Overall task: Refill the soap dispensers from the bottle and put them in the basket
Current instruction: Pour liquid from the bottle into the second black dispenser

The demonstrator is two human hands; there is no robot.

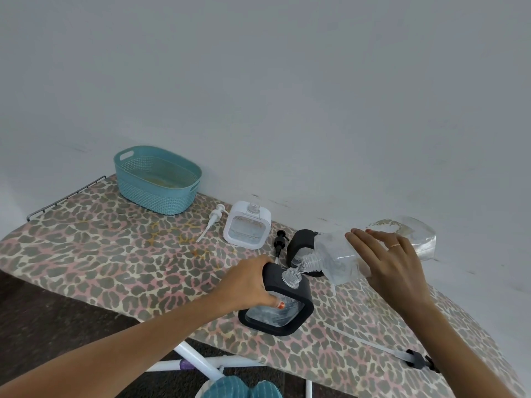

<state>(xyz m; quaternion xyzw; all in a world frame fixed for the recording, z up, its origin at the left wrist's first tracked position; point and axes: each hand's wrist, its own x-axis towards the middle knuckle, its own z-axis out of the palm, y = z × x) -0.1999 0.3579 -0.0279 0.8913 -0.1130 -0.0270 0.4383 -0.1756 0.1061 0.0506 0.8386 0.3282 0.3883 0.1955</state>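
Filling in progress at frame centre: left hand [250, 285] grip holds the black dispenser [287, 311]; right hand [393, 265] grip holds the tilted bottle [339, 262], pouring. The basket [156, 179], upper left, holds no dispenser yet; white dispenser [247, 225] uncapped, fill level unclear.

You have no text, label, brand, number or sign in view that can be read. The clear plastic refill bottle [334, 254] carries a pale speckled patch near its far end, too blurred to tell whether it is print.
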